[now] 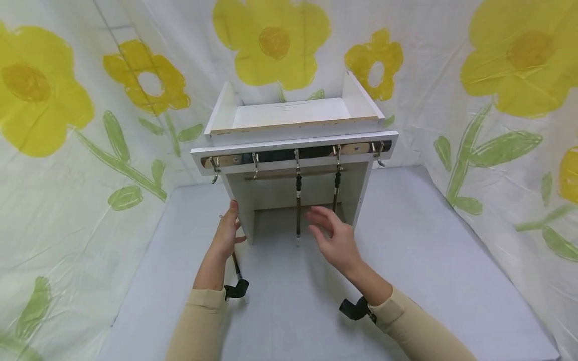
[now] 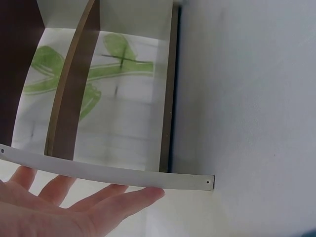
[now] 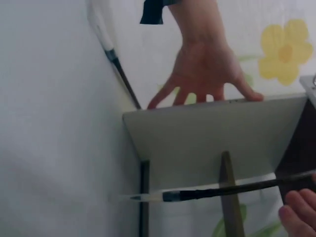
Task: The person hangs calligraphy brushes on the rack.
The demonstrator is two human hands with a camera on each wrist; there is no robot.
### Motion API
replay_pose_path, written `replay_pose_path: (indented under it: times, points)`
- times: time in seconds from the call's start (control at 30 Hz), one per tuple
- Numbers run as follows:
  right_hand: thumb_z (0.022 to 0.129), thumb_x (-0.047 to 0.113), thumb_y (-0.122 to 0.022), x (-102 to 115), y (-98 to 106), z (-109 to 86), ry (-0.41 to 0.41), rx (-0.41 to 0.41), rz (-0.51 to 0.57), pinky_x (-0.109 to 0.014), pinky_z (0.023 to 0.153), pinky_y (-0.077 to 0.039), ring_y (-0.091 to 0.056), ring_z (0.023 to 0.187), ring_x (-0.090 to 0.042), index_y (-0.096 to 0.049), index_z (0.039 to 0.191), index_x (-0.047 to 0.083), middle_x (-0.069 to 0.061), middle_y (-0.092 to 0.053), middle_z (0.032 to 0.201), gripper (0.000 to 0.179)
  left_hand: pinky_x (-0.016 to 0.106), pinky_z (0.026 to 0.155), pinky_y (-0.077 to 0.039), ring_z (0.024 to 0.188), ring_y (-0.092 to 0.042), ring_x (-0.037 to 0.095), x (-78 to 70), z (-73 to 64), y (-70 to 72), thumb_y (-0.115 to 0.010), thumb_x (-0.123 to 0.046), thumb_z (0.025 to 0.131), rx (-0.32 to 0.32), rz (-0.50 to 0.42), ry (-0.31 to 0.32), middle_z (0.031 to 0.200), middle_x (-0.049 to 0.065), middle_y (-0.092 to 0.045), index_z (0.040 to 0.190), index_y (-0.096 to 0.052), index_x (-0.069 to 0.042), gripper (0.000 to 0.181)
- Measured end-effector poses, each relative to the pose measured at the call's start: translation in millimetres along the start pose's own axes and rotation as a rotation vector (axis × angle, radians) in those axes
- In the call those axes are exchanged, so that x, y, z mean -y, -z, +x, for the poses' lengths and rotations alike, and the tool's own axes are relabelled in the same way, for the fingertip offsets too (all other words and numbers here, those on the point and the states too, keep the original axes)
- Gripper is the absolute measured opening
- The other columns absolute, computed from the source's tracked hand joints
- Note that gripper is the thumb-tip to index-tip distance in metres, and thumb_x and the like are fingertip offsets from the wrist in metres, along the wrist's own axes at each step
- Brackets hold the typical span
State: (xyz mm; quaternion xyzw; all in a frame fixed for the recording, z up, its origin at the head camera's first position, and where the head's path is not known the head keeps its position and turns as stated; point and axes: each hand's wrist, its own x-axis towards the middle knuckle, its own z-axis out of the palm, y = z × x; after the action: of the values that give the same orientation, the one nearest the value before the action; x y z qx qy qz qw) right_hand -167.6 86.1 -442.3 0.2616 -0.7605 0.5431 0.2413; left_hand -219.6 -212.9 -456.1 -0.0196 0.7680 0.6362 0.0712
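Note:
A white wooden shelf unit (image 1: 298, 129) carries a metal strip with several hooks (image 1: 296, 154) across its front. One calligraphy brush (image 1: 298, 210) hangs tip down from the middle hook. Another hanging brush (image 1: 337, 183), one hook to the right, is partly hidden behind my right hand (image 1: 331, 238). That hand hovers with loosely bent fingers, apparently holding nothing. My left hand (image 1: 224, 235) presses spread fingers against the left side panel (image 2: 113, 173). In the right wrist view, a brush (image 3: 242, 187) with a pale tip passes close to the right fingertips (image 3: 296, 212).
A third brush (image 1: 236, 263) lies on the pale tabletop (image 1: 289, 306), left of the unit and partly behind the left wrist. Curtains with yellow flowers (image 1: 271, 42) surround the table. Black wrist cameras (image 1: 354, 309) sit on both forearms.

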Motion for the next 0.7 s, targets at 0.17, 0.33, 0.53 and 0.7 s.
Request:
replay_pose_path:
  times: [0.17, 0.33, 0.53, 0.7]
  points:
    - [0.088, -0.015, -0.067, 6.7, 19.7, 8.9, 0.113, -0.205, 0.020, -0.016, 0.082, -0.057, -0.073, 0.092, -0.030, -0.060, 0.121, -0.010, -0.022, -0.074, 0.104, 0.035, 0.069, 0.103, -0.042, 0.150, -0.023, 0.048, 0.0, 0.7, 1.1, -0.016, -0.073, 0.099, 0.000, -0.007, -0.006, 0.169, 0.011, -0.011, 0.164, -0.010, -0.029, 0.079]
    - [0.085, -0.023, -0.061, 14.6, 46.5, 21.5, 0.161, -0.419, -0.002, -0.015, 0.080, -0.054, -0.069, 0.095, -0.023, -0.055, 0.115, -0.023, -0.032, -0.067, 0.099, 0.031, 0.070, 0.103, -0.041, 0.150, -0.021, 0.049, 1.8, 1.6, 1.4, -0.016, -0.072, 0.100, 0.007, 0.008, -0.011, 0.170, 0.011, -0.010, 0.164, -0.009, -0.030, 0.077]
    - [0.099, -0.005, -0.055, -18.6, 72.8, 24.0, -0.036, -0.487, 0.018, -0.025, 0.104, -0.047, -0.055, 0.124, -0.027, -0.049, 0.136, -0.012, -0.027, -0.057, 0.130, 0.038, 0.070, 0.102, -0.041, 0.150, -0.022, 0.049, 1.9, 0.8, 0.8, -0.016, -0.072, 0.100, 0.003, 0.011, -0.016, 0.170, 0.011, -0.011, 0.164, -0.009, -0.031, 0.076]
    - [0.109, 0.020, -0.047, -52.7, 82.1, 18.8, -0.303, -0.335, 0.151, -0.039, 0.120, -0.034, -0.042, 0.143, -0.026, -0.037, 0.153, 0.007, -0.010, -0.044, 0.155, 0.047, 0.069, 0.103, -0.042, 0.150, -0.022, 0.049, 1.3, 0.1, 0.2, -0.016, -0.073, 0.099, 0.004, 0.008, -0.010, 0.170, 0.011, -0.010, 0.164, -0.008, -0.030, 0.078]
